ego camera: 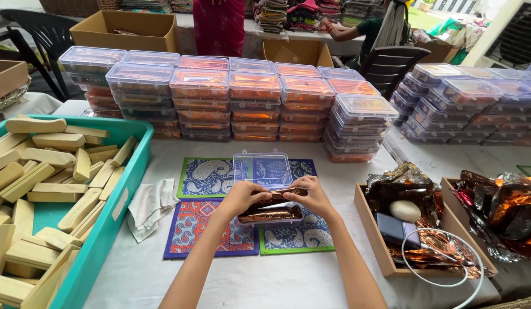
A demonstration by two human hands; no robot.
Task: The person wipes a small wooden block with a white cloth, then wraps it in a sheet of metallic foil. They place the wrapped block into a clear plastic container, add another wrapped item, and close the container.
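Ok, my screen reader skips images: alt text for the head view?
Both hands, left hand and right hand, press a shiny brown foil packet into an open clear plastic box on patterned mats. Stacked lidded boxes stand behind.

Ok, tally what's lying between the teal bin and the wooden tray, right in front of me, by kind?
Patterned mats: 4
Open clear plastic box: 1
Brown foil packet, pinched by the left hand and right hand: 1
White cloth: 1
Total: 7
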